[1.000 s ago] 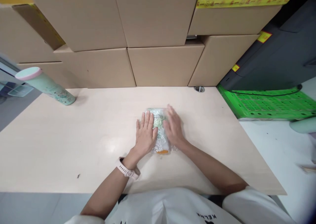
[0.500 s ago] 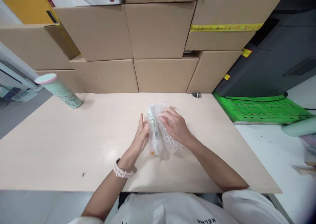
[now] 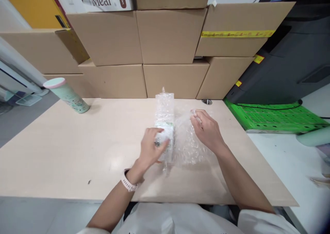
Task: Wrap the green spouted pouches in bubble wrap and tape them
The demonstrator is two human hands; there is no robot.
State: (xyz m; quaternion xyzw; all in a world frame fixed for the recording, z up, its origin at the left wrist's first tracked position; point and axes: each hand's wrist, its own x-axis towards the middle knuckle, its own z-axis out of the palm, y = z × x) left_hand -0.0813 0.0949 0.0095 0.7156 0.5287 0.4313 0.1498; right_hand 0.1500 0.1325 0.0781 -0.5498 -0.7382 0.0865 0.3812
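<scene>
A small white package [image 3: 165, 125] with green print rests in clear bubble wrap on the table, its long side pointing away from me. Over its near left part is my left hand [image 3: 151, 146], thumb and fingers spread; whether it touches the package I cannot tell. To the right, my right hand [image 3: 208, 130] pinches the upper edge of the loose bubble wrap [image 3: 189, 141], pulled out sideways from the package. A strip of wrap also sticks out beyond the package's far end. The print under my left hand is partly hidden.
Stacked cardboard boxes [image 3: 170, 38] wall off the far side of the table [image 3: 64, 158]. A mint tumbler [image 3: 68, 94] with a pink rim stands at the far left. A green plastic crate [image 3: 273, 118] and a dark grey machine [image 3: 288, 62] are on the right.
My right hand has moved right, drawing the bubble wrap out sideways. The package now lies flatter and its face shows. My left hand has moved from its left side to over it.
</scene>
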